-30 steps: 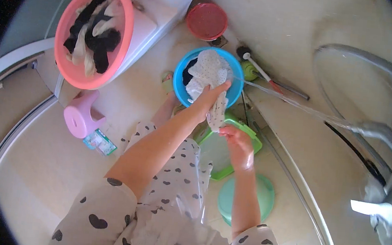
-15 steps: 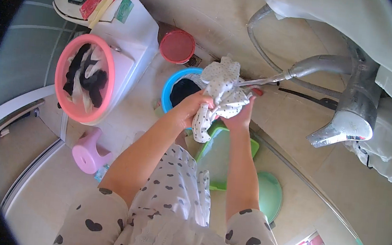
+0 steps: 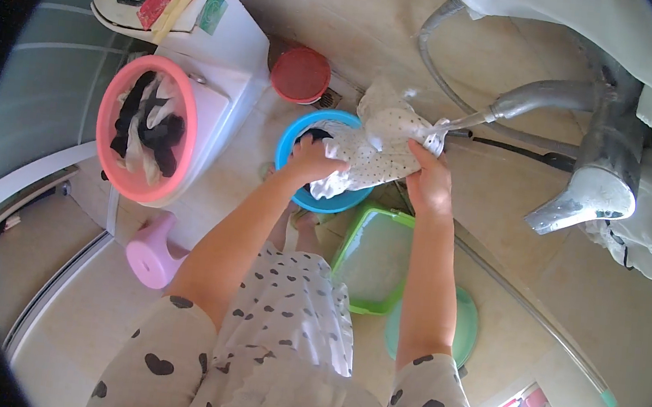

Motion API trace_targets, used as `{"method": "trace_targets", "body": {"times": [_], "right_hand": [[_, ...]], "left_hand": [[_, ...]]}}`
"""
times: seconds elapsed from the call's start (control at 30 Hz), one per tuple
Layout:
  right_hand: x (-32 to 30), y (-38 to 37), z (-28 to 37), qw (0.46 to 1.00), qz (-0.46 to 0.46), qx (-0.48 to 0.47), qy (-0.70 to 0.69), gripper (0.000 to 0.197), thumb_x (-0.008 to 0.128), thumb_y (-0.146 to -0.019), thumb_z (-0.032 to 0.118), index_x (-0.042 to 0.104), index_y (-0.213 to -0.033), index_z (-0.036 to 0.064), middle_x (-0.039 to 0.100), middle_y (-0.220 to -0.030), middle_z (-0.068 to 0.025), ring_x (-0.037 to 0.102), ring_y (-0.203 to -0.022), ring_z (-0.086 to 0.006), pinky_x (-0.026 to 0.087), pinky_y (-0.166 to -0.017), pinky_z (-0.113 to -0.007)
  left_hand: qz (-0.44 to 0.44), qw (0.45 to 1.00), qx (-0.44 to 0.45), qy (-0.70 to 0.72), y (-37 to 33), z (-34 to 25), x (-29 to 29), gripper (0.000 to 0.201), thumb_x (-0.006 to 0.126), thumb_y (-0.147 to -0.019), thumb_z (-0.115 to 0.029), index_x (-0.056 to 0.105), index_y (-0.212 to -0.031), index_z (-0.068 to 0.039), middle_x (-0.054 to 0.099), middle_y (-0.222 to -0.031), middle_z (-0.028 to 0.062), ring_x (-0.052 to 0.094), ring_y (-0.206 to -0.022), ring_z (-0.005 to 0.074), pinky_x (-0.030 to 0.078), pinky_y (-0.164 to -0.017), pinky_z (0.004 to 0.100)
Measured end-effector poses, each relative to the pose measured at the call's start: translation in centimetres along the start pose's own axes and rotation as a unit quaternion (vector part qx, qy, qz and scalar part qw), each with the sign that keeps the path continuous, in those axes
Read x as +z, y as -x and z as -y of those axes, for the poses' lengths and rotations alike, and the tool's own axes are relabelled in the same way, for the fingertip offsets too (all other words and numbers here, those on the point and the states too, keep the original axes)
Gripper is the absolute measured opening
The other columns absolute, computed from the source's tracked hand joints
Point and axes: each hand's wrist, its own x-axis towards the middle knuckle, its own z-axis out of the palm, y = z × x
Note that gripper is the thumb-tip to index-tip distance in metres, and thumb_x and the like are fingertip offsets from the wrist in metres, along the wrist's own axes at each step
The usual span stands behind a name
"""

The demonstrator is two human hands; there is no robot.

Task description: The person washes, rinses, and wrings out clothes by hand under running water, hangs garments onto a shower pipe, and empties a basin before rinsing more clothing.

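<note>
A wet white garment with small dark dots (image 3: 387,150) is stretched between my two hands above a blue basin (image 3: 347,203). My left hand (image 3: 316,163) is closed on the garment's left end, over the basin. My right hand (image 3: 430,184) pinches its right end, the thumb lying on top of the cloth. Water runs from a grey tap (image 3: 547,100) onto the cloth beside my right hand. Dark cloth (image 3: 316,135) shows inside the basin, partly covered by the garment and my left hand.
A pink basin (image 3: 178,172) of black and white clothes rests on a white washing machine or toilet-like fixture (image 3: 232,74). A red bucket (image 3: 301,76) stands by the wall. On the floor are a pink stool (image 3: 152,253), a green-rimmed tray (image 3: 366,311) and a round green basin (image 3: 462,329).
My hands have moved apart, spreading the bunched garment sideways. My right hand has shifted right, toward the running water, and more of the blue basin shows.
</note>
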Motion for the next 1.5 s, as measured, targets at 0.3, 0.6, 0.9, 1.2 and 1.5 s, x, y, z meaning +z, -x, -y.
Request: {"method": "trace_targets", "body": {"times": [0.3, 0.6, 0.9, 1.2, 1.5], "right_hand": [[-0.7, 1.4, 2.6, 0.993, 0.116, 0.013, 0.029, 0.039, 0.054, -0.074, 0.005, 0.05, -0.113, -0.0026, 0.057, -0.107, -0.0112, 0.052, -0.102, -0.0249, 0.04, -0.091, -0.036], [-3.5, 0.7, 5.0, 0.999, 0.03, -0.026, -0.01, 0.034, 0.059, -0.078, 0.011, 0.053, -0.11, 0.0004, 0.06, -0.102, -0.0088, 0.056, -0.097, -0.0219, 0.043, -0.087, -0.033], [2.6, 2.2, 1.2, 0.992, 0.01, -0.128, 0.021, 0.044, 0.068, -0.075, 0.019, 0.051, -0.111, 0.0003, 0.058, -0.098, -0.0064, 0.054, -0.092, -0.0168, 0.043, -0.084, -0.033], [4.6, 1.6, 1.5, 0.983, -0.023, -0.166, -0.07, 0.052, 0.068, -0.076, 0.031, 0.049, -0.114, 0.0019, 0.055, -0.105, -0.0079, 0.052, -0.095, -0.0175, 0.041, -0.084, -0.031], [6.3, 1.2, 2.6, 0.931, -0.241, -0.226, 0.156, 0.047, 0.058, -0.081, 0.044, 0.054, -0.077, -0.0021, 0.053, -0.07, -0.0039, 0.045, -0.067, -0.0129, 0.04, -0.062, -0.031]], "left_hand": [[0.086, 0.89, 0.275, 0.355, -2.9, -4.2, -7.9, 0.121, 0.079, -0.056, -0.026, -0.007, -0.138, -0.001, 0.021, -0.139, 0.026, 0.023, -0.13, 0.0323, 0.021, -0.105, 0.0327], [0.149, 0.878, 0.216, 0.4, 0.9, -5.6, -7.9, 0.048, 0.066, -0.071, -0.022, 0.054, -0.112, 0.001, 0.061, -0.102, 0.0098, 0.057, -0.092, 0.0163, 0.042, -0.082, 0.0282], [-0.204, 0.755, 0.422, 0.458, 9.8, -11.6, -3.1, 0.048, 0.065, -0.072, -0.018, 0.045, -0.109, 0.004, 0.054, -0.106, 0.0177, 0.048, -0.108, 0.0266, 0.03, -0.098, 0.0372], [-0.094, 0.692, 0.367, 0.615, 7.1, -15.1, -5.1, 0.064, 0.049, -0.082, -0.056, 0.045, -0.108, 0.003, 0.047, -0.104, 0.0169, 0.046, -0.099, 0.0218, 0.036, -0.086, 0.0333], [-0.109, 0.769, 0.289, 0.56, 7.6, -16.1, -5.0, 0.058, 0.04, -0.086, -0.055, 0.053, -0.089, 0.001, 0.059, -0.074, 0.0114, 0.054, -0.067, 0.0176, 0.043, -0.064, 0.0324]]}}
